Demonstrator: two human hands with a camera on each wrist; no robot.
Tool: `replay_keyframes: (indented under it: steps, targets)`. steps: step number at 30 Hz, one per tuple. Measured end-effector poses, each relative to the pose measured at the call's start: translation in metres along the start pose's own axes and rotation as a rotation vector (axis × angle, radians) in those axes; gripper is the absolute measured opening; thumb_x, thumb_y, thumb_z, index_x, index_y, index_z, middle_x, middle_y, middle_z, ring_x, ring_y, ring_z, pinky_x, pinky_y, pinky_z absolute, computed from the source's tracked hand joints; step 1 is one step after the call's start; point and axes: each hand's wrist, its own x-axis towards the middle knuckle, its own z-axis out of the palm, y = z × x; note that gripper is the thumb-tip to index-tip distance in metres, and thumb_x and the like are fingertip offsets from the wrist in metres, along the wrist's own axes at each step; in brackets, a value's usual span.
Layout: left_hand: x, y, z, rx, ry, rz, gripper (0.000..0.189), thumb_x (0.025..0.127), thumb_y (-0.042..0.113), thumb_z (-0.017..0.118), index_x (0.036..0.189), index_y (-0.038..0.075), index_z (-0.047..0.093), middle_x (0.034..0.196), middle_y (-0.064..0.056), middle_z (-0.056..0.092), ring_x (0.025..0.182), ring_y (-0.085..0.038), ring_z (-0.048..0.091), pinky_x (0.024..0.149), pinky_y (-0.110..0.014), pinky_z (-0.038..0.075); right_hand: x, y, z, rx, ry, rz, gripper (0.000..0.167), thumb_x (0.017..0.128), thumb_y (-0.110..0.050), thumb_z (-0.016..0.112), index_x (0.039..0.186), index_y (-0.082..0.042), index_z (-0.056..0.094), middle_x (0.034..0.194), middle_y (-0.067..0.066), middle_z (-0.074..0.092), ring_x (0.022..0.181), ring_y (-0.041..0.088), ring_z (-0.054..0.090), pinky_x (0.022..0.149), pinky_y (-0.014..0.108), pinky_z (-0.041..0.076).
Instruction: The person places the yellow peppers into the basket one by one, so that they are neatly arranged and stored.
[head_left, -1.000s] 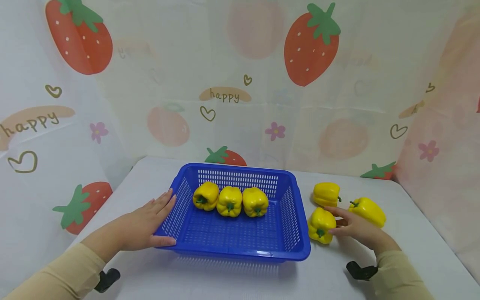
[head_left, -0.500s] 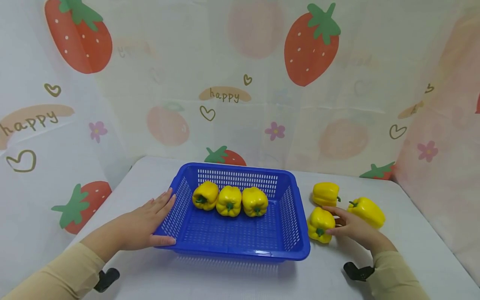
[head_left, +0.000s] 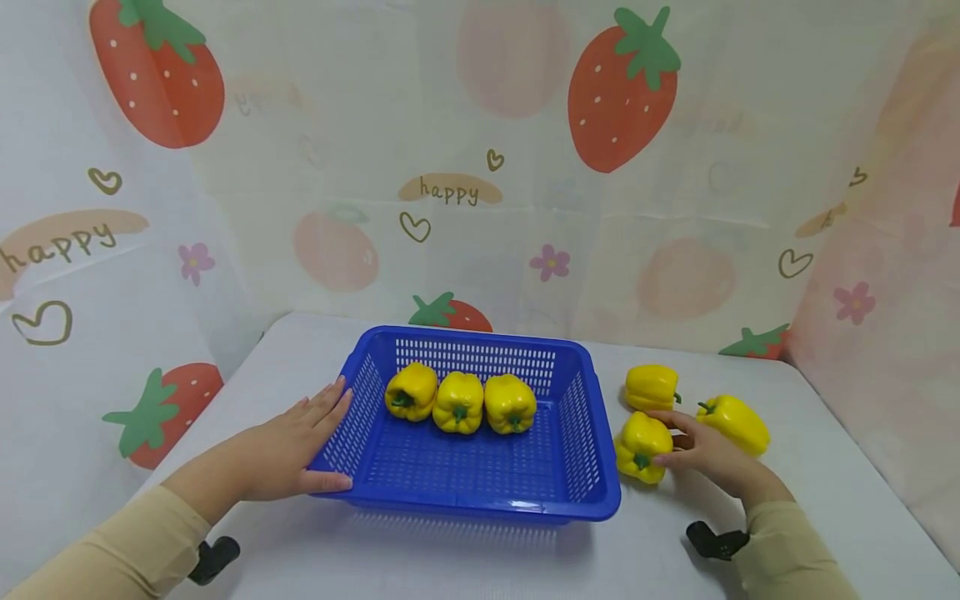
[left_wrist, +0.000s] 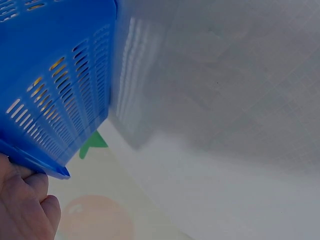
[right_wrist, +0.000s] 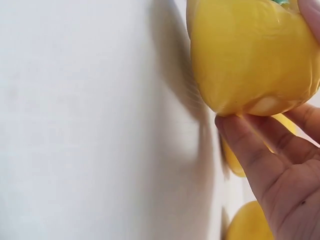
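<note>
A blue plastic basket (head_left: 480,505) with slotted walls stands on the white table. My left hand (head_left: 288,450) holds its left rim near the front corner, thumb along the front edge; the left wrist view shows bent fingers (left_wrist: 37,187) under the rim. Beside the basket's right wall, my right hand (head_left: 708,454) grips a yellow bell pepper (head_left: 639,442) between thumb and fingertips. Its green stem faces me. In the right wrist view the fingertips press the base of this pepper (right_wrist: 250,55), close over the table. Three yellow bell peppers (head_left: 460,404) sit in a row inside the basket.
Two more yellow bell peppers lie to the right: one behind the held one (head_left: 651,387), the other beyond my right hand (head_left: 735,423). A white curtain (head_left: 480,100) printed with strawberries encloses the table's back and sides. Black camera mounts (head_left: 717,542) sit at both wrists.
My right thumb and fingers have closed in on the bell pepper, which has shifted very slightly upward in view. The left hand and the basket stay where they were.
</note>
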Motion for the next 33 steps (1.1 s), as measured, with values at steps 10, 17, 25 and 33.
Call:
replay_keyframes:
  steps: [10,17,25,33]
  targets:
    - [0.0,-0.001,0.001,0.004,0.004,0.006,0.106,0.074,0.074,0.045,0.147,0.005,0.009,0.153,-0.015,0.001,0.138,-0.034,0.011,0.106,-0.054,0.018,-0.004,-0.003,-0.013,-0.017,0.007,-0.05,0.078,0.076,-0.037,0.072,0.14,-0.012,0.034,0.14,0.02,0.035,0.119,0.039,0.042,0.094,0.055,0.039]
    - [0.001,-0.001,0.001,0.002,0.006,0.01,0.107,0.074,0.075,0.045,0.147,0.005,0.009,0.153,-0.014,0.0,0.138,-0.033,0.01,0.106,-0.053,0.018,-0.006,-0.013,-0.024,-0.059,-0.002,-0.105,0.076,0.079,-0.035,0.07,0.14,-0.01,0.033,0.142,0.023,0.031,0.119,0.041,0.043,0.093,0.055,0.04]
    - [0.002,-0.004,0.003,0.013,0.007,0.013,0.107,0.074,0.075,0.044,0.147,0.006,0.008,0.153,-0.013,0.0,0.139,-0.033,0.01,0.107,-0.053,0.018,-0.006,-0.033,-0.038,-0.082,-0.006,-0.159,0.078,0.078,-0.034,0.071,0.14,-0.009,0.032,0.141,0.021,0.032,0.118,0.04,0.043,0.093,0.048,0.043]
    - [0.001,-0.002,0.002,0.002,0.003,0.012,0.106,0.075,0.074,0.045,0.147,0.005,0.009,0.153,-0.014,0.0,0.139,-0.033,0.01,0.107,-0.053,0.018,-0.004,-0.057,-0.05,-0.101,-0.002,-0.19,0.077,0.079,-0.036,0.07,0.141,-0.013,0.032,0.139,0.017,0.037,0.117,0.039,0.045,0.093,0.053,0.041]
